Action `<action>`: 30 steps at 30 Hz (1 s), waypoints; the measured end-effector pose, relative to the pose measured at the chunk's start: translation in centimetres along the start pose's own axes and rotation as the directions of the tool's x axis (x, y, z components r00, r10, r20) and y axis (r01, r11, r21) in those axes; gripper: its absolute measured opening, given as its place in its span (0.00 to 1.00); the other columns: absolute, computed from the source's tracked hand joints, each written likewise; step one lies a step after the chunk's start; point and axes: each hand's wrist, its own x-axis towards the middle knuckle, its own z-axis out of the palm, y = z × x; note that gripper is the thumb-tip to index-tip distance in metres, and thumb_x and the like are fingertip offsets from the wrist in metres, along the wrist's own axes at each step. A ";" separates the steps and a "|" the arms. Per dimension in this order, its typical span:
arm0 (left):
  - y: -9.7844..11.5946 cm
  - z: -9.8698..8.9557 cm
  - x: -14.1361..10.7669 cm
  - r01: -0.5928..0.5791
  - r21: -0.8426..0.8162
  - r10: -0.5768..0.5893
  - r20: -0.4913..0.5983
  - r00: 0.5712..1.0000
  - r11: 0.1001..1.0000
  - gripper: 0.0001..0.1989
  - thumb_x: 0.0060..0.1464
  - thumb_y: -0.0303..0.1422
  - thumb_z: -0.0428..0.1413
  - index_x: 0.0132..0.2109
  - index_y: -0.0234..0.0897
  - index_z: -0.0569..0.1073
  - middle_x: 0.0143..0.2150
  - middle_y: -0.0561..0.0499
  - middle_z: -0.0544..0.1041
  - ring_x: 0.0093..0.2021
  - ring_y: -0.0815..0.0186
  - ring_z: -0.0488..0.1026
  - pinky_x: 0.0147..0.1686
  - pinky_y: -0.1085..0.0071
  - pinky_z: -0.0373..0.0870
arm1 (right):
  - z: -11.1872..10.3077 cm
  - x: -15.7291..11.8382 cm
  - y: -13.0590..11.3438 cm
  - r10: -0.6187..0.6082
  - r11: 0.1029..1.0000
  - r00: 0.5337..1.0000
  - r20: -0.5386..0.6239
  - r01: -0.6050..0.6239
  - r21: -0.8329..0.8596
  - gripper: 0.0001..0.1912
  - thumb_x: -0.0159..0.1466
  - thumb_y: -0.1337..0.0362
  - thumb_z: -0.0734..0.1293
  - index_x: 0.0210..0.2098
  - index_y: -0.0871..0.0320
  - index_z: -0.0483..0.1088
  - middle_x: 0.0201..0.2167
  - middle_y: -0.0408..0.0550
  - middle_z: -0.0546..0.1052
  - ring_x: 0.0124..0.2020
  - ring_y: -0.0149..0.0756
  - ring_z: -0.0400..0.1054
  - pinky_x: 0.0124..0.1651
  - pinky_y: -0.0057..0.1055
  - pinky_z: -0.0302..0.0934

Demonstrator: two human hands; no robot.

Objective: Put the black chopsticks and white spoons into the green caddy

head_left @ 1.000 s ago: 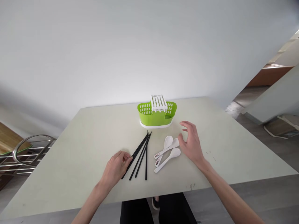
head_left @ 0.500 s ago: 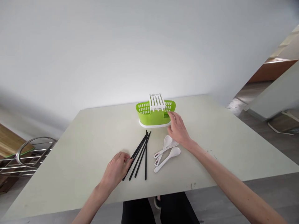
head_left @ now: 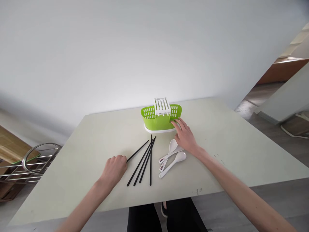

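Note:
My left hand (head_left: 114, 167) is closed on one black chopstick (head_left: 137, 151), whose thin end points up and to the right. Several more black chopsticks (head_left: 151, 164) lie fanned out on the table, between that hand and three white spoons. One spoon (head_left: 173, 165) lies apart, in front of the two crossed ones (head_left: 172, 146). Behind them stands a green basket (head_left: 158, 123) with a white base and a white slatted rack (head_left: 162, 105) across its middle. My right hand (head_left: 184, 135) is at the basket's right front edge, fingers apart, holding nothing.
The pale table (head_left: 96, 135) meets a white wall (head_left: 145, 58) at its back. At the left, beyond the table edge, is a metal rack (head_left: 31, 167) beside a bamboo-coloured board (head_left: 15, 145). Part of a chair (head_left: 295, 129) shows at the far right.
My left hand has closed on one chopstick and drawn it left, away from the others. My right hand has shifted slightly, its fingers now spread at the basket's edge.

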 end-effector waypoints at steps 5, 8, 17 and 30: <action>-2.0 -0.1 0.0 0.006 -0.030 -0.007 -0.042 0.999 1.000 0.15 0.52 0.26 0.49 0.21 0.41 0.56 0.22 0.48 0.66 0.22 0.62 0.66 0.28 0.66 0.54 | -0.7 -0.5 0.2 0.000 1.000 1.000 0.011 0.000 0.008 0.38 0.63 0.76 0.57 0.73 0.56 0.56 0.71 0.57 0.63 0.76 0.53 0.47 0.64 0.53 0.64; -2.6 -0.1 -0.4 0.020 -0.056 -0.022 -0.037 0.999 0.998 0.15 0.55 0.29 0.50 0.21 0.40 0.58 0.22 0.47 0.68 0.23 0.60 0.68 0.28 0.66 0.56 | -1.2 -1.0 0.4 -0.003 1.000 1.000 0.014 0.003 0.017 0.39 0.63 0.76 0.57 0.73 0.54 0.55 0.71 0.56 0.62 0.76 0.51 0.47 0.65 0.52 0.64; -3.2 -2.1 -2.4 0.016 -0.487 -0.027 -0.016 1.000 0.874 0.16 0.57 0.47 0.54 0.29 0.44 0.79 0.24 0.51 0.77 0.27 0.59 0.76 0.29 0.68 0.66 | -3.3 -2.4 -0.3 0.085 0.990 0.996 -0.027 -0.082 0.114 0.36 0.66 0.72 0.57 0.72 0.54 0.56 0.72 0.59 0.59 0.71 0.54 0.58 0.62 0.54 0.66; 4.7 -3.8 -3.6 0.125 -0.984 0.468 0.171 0.867 0.128 0.17 0.52 0.48 0.67 0.32 0.38 0.82 0.31 0.50 0.81 0.32 0.65 0.77 0.35 0.70 0.73 | -8.7 -1.7 -12.5 -0.265 0.229 0.751 0.605 -0.561 0.796 0.30 0.70 0.38 0.63 0.54 0.57 0.73 0.27 0.40 0.68 0.25 0.29 0.62 0.25 0.27 0.54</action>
